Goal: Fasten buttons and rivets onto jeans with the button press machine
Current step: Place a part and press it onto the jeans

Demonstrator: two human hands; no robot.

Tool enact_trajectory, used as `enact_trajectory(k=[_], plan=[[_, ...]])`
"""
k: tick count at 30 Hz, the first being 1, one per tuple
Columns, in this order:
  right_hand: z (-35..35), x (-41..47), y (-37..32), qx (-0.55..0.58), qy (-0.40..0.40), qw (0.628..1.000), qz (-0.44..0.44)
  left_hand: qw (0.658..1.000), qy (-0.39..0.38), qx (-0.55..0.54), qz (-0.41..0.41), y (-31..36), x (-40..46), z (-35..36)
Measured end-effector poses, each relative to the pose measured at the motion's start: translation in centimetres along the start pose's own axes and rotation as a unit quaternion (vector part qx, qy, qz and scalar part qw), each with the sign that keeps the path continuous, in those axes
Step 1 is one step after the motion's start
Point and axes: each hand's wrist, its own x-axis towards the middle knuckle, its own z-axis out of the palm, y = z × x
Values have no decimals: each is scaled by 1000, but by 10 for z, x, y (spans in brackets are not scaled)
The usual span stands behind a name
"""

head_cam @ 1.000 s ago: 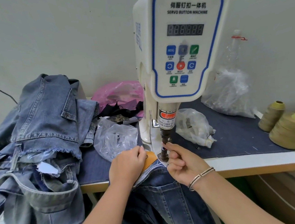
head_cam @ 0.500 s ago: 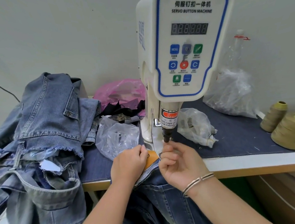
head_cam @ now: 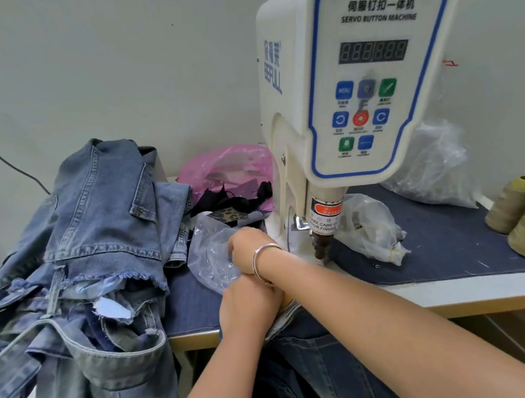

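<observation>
The soft, heavy dark-blue denim jeans (head_cam: 320, 365) drape off the bench (head_cam: 454, 296) at six o'clock; the left hand (head_cam: 248, 308) pins the stiffer waistband. The right hand (head_cam: 246, 248) reaches into a crinkly clear plastic bag (head_cam: 212, 260); its grip cannot be told.

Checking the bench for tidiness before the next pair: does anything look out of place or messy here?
Mostly working clutter. A pile of jeans spills over the table's left edge, and a small loose metal ring lies on the blue mat by a clear bag. The machine's display reads all eights, which looks unlit rather than faulty.
</observation>
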Motion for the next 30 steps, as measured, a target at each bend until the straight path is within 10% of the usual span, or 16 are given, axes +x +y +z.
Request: enact_trajectory(k=[30], plan=[[14, 16, -2, -169, 115, 977, -66, 987, -17, 144, 72, 0, 2, 3]])
